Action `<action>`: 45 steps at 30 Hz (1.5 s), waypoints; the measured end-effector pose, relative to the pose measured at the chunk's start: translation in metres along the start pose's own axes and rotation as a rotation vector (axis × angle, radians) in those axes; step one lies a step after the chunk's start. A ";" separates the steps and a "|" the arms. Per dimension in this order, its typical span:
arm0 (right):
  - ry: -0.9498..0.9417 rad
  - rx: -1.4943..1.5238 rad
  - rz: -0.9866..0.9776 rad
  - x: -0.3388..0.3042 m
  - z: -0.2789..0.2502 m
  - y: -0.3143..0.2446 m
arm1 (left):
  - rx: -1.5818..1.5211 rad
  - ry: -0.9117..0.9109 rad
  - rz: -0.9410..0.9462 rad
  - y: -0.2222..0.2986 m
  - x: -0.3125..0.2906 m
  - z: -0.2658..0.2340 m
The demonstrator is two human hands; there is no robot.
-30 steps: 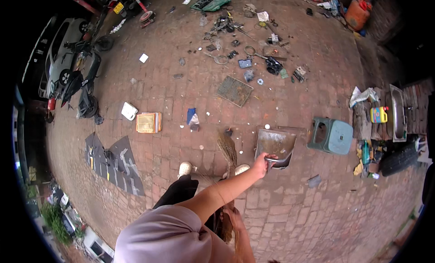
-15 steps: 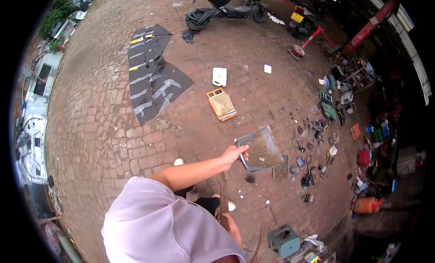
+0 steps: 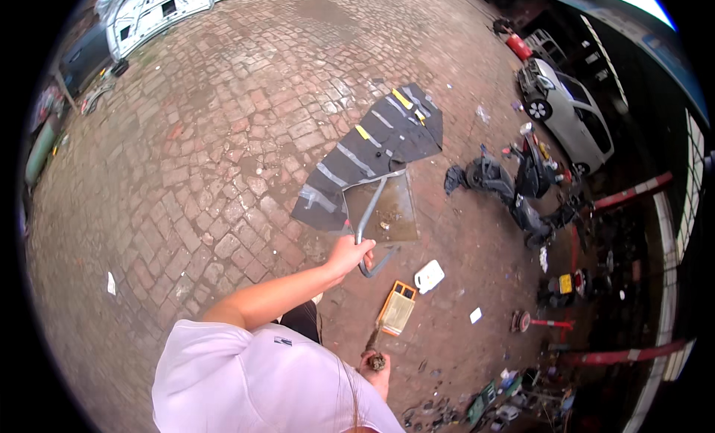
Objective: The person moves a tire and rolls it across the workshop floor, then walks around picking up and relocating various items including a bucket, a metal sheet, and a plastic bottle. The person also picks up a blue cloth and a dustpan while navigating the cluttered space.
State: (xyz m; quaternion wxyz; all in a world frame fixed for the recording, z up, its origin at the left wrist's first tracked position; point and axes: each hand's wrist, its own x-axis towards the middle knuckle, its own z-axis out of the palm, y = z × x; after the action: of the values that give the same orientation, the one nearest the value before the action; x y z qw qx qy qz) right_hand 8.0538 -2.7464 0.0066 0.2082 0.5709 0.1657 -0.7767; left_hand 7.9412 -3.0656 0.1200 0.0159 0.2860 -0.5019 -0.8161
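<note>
My left hand [image 3: 352, 255] grips the grey tubular handle of a metal dustpan [image 3: 404, 193]. The pan is held out in front of me, and in the picture it overlaps the near end of a dark mat [image 3: 387, 135] with grey and yellow tape strips. Brown dirt and a small pale scrap lie in the pan. Low in front of my body, my right hand [image 3: 377, 377] is closed round a brown stick [image 3: 376, 360] with a rough, bundled-looking end. Its far part is narrow, and I cannot make out its full shape.
An orange-edged case [image 3: 397, 311] and a white case [image 3: 429, 276] lie on the brick paving. To the right are a fallen-looking dark scooter [image 3: 521, 187], a silver car [image 3: 570, 112] and a red-based stand [image 3: 521, 321]. Tools and scattered parts [image 3: 484, 403] lie at the lower right.
My view has swung to the left. The dustpan, still in my left hand, has moved from beside the scattered parts to the taped mat. My right hand keeps the brown stick.
</note>
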 end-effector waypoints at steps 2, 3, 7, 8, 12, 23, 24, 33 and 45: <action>-0.030 -0.051 -0.037 0.014 0.053 -0.017 | -0.020 0.091 0.086 0.022 0.043 -0.010; -0.071 -0.081 -0.027 0.022 0.086 -0.018 | -0.010 0.209 0.135 0.033 0.066 -0.030; -0.102 -0.088 0.055 0.111 0.200 -0.034 | -0.074 0.595 0.211 0.092 0.156 -0.143; -0.083 -0.101 0.051 0.119 0.227 -0.035 | -0.036 0.680 0.212 0.095 0.182 -0.181; -0.153 -0.117 0.197 0.136 0.392 -0.029 | -0.100 0.986 0.203 0.138 0.247 -0.262; -0.284 -0.566 0.259 0.288 0.824 0.032 | -0.371 1.586 0.289 0.252 0.360 -0.422; -0.248 -0.540 0.229 0.294 0.860 0.048 | -0.384 1.605 0.341 0.259 0.383 -0.437; -0.277 -0.241 0.371 0.307 1.107 0.075 | -0.250 1.413 0.142 0.435 0.706 -0.439; -0.265 -0.224 0.049 0.465 1.461 0.034 | -0.422 1.129 0.081 0.651 1.128 -0.398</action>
State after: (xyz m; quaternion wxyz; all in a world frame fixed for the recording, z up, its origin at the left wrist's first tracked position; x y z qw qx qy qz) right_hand 6.7548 -3.5620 -0.0099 0.3096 0.4403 0.2085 -0.8166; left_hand 7.0206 -4.0640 0.0180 0.3673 0.6462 -0.2536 -0.6190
